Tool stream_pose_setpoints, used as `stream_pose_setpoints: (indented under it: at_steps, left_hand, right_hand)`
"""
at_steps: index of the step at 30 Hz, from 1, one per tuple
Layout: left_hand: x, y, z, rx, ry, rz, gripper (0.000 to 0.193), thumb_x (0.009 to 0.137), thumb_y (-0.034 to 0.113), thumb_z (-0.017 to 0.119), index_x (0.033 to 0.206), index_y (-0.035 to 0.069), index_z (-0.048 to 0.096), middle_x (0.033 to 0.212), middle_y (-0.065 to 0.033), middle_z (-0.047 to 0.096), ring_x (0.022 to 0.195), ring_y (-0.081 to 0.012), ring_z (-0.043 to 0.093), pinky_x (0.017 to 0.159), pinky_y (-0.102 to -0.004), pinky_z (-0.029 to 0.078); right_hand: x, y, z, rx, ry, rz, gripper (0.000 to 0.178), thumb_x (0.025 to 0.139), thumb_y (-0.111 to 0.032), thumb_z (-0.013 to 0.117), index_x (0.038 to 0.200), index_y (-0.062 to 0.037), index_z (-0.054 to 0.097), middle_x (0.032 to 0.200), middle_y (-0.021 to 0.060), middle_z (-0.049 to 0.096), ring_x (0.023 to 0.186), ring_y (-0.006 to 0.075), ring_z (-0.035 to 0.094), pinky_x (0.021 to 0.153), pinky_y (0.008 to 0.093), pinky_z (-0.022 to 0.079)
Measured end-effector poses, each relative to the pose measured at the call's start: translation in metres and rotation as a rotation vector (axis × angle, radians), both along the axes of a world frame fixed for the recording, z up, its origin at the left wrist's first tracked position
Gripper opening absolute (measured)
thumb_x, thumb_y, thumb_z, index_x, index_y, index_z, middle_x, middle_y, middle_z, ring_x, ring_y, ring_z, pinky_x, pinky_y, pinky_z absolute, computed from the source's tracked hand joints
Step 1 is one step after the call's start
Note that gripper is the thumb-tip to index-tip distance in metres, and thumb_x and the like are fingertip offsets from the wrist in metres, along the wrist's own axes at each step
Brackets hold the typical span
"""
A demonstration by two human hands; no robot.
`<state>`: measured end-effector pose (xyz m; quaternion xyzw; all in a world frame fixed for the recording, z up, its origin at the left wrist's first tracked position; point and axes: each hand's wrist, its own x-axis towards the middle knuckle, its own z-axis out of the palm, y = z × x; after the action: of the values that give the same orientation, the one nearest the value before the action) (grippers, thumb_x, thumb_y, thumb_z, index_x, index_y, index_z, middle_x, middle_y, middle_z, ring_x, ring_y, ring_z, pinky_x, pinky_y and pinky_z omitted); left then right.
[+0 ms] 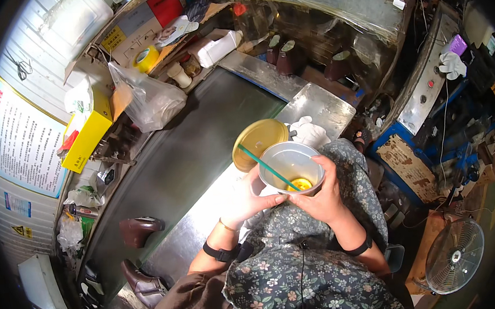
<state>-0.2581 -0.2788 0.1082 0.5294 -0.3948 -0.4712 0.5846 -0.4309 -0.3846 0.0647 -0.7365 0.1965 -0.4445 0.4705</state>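
Both hands hold a translucent plastic cup (pixel 282 156) above my lap, its wide mouth facing up. A green straw (pixel 268 167) leans inside it, and a lemon slice (pixel 301 184) shows near the bottom. My left hand (pixel 249 199) is wrapped round the cup's left side. Round its right side curls my right hand (pixel 326 198), with the fingers at the rim. Just beyond the cup is a round yellowish lid (pixel 259 137), tilted; whether it touches the cup or the bench I cannot tell.
A dark conveyor belt (pixel 183 139) runs along my left, with brown shoes (pixel 141 231) on it and the metal edge. White gloves (pixel 309 133) lie by a metal plate. Several brown shoes (pixel 289 58) stand at the far side. A fan (pixel 454 256) stands lower right.
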Motion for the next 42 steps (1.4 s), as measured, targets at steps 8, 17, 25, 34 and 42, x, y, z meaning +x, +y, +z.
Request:
stream_pose_setpoints:
  at_steps: [8,17,25,34,42]
  left_hand:
    - [-0.017,-0.014,-0.012,-0.070,0.152,0.048,0.098,0.059,0.028,0.095,0.138,-0.001,0.045,0.129,-0.0094,0.059,0.119,-0.0199,0.055,0.104,-0.0355,0.043]
    - [-0.023,-0.018,-0.003,-0.045,0.270,0.028,0.094,0.067,0.038,0.088,0.139,-0.003,0.044,0.128,-0.0116,0.059,0.117,-0.0211,0.058,0.102,-0.0353,0.045]
    - [-0.025,-0.024,-0.005,-0.073,0.626,-0.192,0.092,0.073,0.044,0.081,0.141,-0.003,0.041,0.131,-0.0162,0.058,0.118,-0.0266,0.059,0.101,-0.0386,0.049]
    - [-0.034,-0.019,0.002,-0.076,0.588,-0.473,0.109,0.064,0.040,0.089,0.148,-0.001,0.032,0.140,-0.0132,0.050,0.129,-0.0231,0.048,0.110,-0.0364,0.037]
    - [-0.040,-0.021,0.009,-0.056,0.620,-0.610,0.114,0.062,0.039,0.092,0.150,0.001,0.029,0.143,-0.0112,0.048,0.131,-0.0210,0.045,0.111,-0.0361,0.034]
  right_hand:
    - [-0.006,-0.006,0.012,0.106,-0.069,0.133,0.102,0.075,-0.034,0.086,0.146,0.0003,0.023,0.135,0.0240,0.049,0.126,0.0324,0.051,0.105,0.0439,0.042]
    - [-0.017,-0.017,0.021,0.568,-0.282,0.344,0.081,0.096,-0.035,0.064,0.154,-0.0015,0.017,0.141,0.0157,0.050,0.129,0.0239,0.047,0.110,0.0380,0.034]
    - [-0.002,-0.055,0.028,0.868,-0.460,0.514,0.077,0.099,-0.057,0.045,0.149,0.0002,0.032,0.145,0.0152,0.047,0.132,0.0248,0.047,0.110,0.0375,0.037]
    - [-0.031,-0.050,0.052,1.154,-0.460,0.675,0.085,0.091,-0.067,0.051,0.143,0.0005,0.044,0.137,0.0165,0.056,0.122,0.0271,0.057,0.104,0.0404,0.045]
    - [-0.048,-0.056,0.043,1.037,-0.473,0.729,0.081,0.090,-0.061,0.054,0.142,0.0005,0.043,0.139,0.0200,0.053,0.123,0.0320,0.056,0.105,0.0458,0.046]
